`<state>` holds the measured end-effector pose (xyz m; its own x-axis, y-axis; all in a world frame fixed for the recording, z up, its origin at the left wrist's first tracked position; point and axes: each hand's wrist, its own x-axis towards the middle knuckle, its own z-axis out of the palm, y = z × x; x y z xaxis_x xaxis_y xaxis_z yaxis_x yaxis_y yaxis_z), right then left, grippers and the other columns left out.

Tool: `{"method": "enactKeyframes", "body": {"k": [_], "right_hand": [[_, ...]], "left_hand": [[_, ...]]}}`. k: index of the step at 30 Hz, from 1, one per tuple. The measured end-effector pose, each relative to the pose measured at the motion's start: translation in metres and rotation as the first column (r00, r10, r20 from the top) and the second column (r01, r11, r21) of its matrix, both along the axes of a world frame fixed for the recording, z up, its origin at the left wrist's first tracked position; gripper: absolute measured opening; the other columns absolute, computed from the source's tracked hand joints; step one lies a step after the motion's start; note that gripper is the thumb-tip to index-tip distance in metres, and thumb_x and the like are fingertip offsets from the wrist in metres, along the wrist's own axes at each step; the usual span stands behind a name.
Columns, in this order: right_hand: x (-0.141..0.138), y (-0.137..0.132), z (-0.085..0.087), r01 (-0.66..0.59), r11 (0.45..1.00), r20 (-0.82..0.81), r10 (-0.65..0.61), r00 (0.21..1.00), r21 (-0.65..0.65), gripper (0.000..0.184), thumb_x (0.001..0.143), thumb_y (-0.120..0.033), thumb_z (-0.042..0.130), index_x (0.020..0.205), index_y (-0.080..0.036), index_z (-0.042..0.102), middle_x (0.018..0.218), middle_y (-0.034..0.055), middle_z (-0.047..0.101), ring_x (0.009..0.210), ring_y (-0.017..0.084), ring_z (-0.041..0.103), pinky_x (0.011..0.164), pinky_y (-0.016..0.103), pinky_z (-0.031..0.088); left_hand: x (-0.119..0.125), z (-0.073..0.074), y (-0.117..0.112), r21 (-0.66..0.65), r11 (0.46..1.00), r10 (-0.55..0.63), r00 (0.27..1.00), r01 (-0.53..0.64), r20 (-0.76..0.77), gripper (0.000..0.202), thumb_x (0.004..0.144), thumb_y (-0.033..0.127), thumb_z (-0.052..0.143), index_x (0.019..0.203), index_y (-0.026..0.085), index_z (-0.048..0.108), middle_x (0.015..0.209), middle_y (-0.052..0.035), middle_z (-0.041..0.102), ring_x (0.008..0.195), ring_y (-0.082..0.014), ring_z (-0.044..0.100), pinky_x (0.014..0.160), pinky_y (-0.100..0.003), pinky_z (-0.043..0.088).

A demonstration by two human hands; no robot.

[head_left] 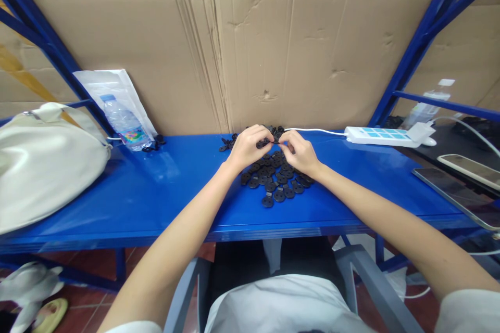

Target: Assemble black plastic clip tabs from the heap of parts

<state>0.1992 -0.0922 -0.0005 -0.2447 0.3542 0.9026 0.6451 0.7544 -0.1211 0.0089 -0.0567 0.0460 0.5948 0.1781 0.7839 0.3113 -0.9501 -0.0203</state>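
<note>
L hand point(247, 148) & R hand point(300, 153) together, pinching a small blk disc part point(264, 143) over the pile of blk discs point(275, 179) on blue desk point(164, 192), w/ white power strip point(380, 137) just R of pile.

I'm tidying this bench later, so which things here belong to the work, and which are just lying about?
In use: left hand, right hand, the black piece between them, pile of black discs.
Lying about: water bottle, cream bag, white power strip, tablet.

Head-worn view facing forward and down, close over the left hand point(248, 148) and right hand point(300, 153)
</note>
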Motion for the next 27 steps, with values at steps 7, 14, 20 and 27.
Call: {"method": "enactKeyframes", "body": {"k": [7, 14, 20, 27], "right_hand": [[-0.0022, -0.0019, 0.0001, -0.006, 1.000, 0.017, 0.007, 1.000, -0.007, 0.010, 0.090, -0.014, 0.049, 0.096, -0.020, 0.054, 0.095, 0.0080, 0.061, 0.081, 0.018, 0.062, 0.066, 0.028, 0.051], [-0.0028, -0.0020, 0.0004, 0.002, 0.999, 0.036, 0.000, 0.999, -0.035, 0.014, 0.090, -0.013, 0.047, 0.101, -0.020, 0.052, 0.098, 0.0084, 0.061, 0.082, 0.017, 0.062, 0.068, 0.028, 0.051], [-0.0027, -0.0007, -0.0001, 0.012, 0.997, 0.032, -0.009, 0.999, -0.070, 0.013, 0.092, -0.016, 0.046, 0.102, -0.019, 0.053, 0.098, 0.0085, 0.061, 0.085, 0.018, 0.062, 0.071, 0.027, 0.051], [-0.0030, 0.0000, -0.0015, 0.012, 0.989, 0.007, -0.011, 1.000, -0.146, 0.012, 0.091, -0.013, 0.045, 0.097, -0.020, 0.053, 0.094, 0.0073, 0.062, 0.081, 0.018, 0.061, 0.070, 0.028, 0.048]], "left_hand": [[-0.0005, -0.0012, 0.0021, -0.011, 1.000, 0.012, 1.000, -0.012, -0.022, 0.004, 0.083, 0.014, 0.060, 0.081, 0.018, 0.061, 0.083, -0.0024, 0.066, 0.079, -0.0140, 0.059, 0.074, -0.026, 0.047], [-0.0004, -0.0023, 0.0027, -0.014, 1.000, 0.011, 1.000, -0.012, -0.029, 0.003, 0.085, 0.016, 0.061, 0.083, 0.017, 0.061, 0.082, -0.0021, 0.067, 0.078, -0.0140, 0.060, 0.073, -0.027, 0.047], [0.0002, -0.0041, 0.0036, -0.053, 0.998, 0.037, 0.999, -0.038, -0.034, 0.002, 0.086, 0.019, 0.063, 0.087, 0.017, 0.062, 0.079, -0.0019, 0.065, 0.073, -0.0132, 0.058, 0.069, -0.026, 0.045], [0.0023, -0.0072, 0.0052, -0.092, 0.992, 0.087, 0.996, -0.090, -0.034, 0.005, 0.082, 0.016, 0.067, 0.084, 0.017, 0.062, 0.071, 0.0003, 0.060, 0.068, -0.0128, 0.055, 0.065, -0.025, 0.043]]}}
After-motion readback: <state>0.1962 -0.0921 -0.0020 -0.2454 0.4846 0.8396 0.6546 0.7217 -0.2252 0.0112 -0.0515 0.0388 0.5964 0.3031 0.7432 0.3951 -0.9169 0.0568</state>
